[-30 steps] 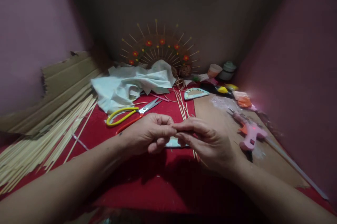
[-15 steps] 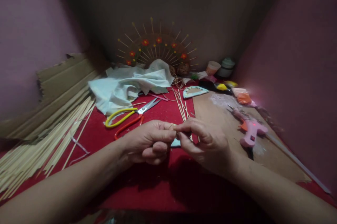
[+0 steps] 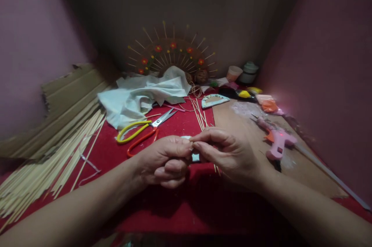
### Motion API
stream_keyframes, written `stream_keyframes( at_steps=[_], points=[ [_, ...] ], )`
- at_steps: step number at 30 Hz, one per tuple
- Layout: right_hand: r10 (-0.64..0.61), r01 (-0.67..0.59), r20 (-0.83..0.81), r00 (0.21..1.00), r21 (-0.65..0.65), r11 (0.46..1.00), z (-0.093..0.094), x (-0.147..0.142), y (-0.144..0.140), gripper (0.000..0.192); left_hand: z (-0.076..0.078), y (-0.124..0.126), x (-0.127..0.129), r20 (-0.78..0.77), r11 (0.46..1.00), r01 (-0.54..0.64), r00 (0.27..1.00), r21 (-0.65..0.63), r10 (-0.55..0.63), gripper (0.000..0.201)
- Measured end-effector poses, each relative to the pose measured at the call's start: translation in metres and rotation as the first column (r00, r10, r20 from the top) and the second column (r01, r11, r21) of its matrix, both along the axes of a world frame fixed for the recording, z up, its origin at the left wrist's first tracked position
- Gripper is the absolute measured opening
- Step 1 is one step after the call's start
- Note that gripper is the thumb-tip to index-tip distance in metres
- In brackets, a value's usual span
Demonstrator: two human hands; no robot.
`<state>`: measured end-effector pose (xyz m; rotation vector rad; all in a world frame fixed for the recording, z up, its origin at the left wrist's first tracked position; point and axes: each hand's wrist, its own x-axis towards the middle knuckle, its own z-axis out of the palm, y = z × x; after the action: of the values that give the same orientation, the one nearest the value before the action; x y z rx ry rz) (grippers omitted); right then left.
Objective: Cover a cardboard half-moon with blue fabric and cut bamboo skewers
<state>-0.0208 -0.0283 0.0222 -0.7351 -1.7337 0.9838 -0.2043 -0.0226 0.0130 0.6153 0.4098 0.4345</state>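
My left hand (image 3: pixel 165 160) and my right hand (image 3: pixel 226 154) meet fingertip to fingertip over the red cloth (image 3: pixel 180 204). Together they pinch a small pale blue craft piece (image 3: pixel 195 156), most of it hidden behind the fingers. A thin wooden stick (image 3: pixel 215 167) pokes out below my right hand; whether the fingers grip it I cannot tell. Both hands have their fingers closed around the piece.
Yellow-and-orange scissors (image 3: pixel 142 132) lie just beyond my left hand. A pink glue gun (image 3: pixel 276 140) rests on brown cardboard (image 3: pixel 250 131) to the right. Bundled bamboo sticks (image 3: pixel 49 158) fill the left. White cloth (image 3: pixel 142 94), a decorated fan (image 3: pixel 171 55), cups and clay bits sit at the back.
My hands stay joined on the blue piece, fingers shifting slightly; less of the piece shows below them. The view has tilted a little.
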Motion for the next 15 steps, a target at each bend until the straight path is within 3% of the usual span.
stream_keyframes(
  at_steps=[6,9,15],
  points=[
    [0.062,-0.06,0.037,0.997,-0.056,0.997,0.0043,0.002,0.0008,0.008,-0.0021,-0.0013,0.0005,-0.019,1.0,0.022,1.0,-0.016,-0.022,0.009],
    [0.015,-0.014,0.011,1.0,-0.056,0.998,0.004,-0.001,-0.0016,0.008,-0.0018,-0.002,0.0022,-0.043,1.0,0.015,0.999,-0.014,-0.015,0.015],
    [-0.112,0.107,0.047,0.993,0.086,0.99,0.003,-0.0053,-0.0068,0.012,-0.0017,-0.0027,0.0053,-0.074,0.999,0.049,0.996,0.017,-0.047,0.021]
  ],
)
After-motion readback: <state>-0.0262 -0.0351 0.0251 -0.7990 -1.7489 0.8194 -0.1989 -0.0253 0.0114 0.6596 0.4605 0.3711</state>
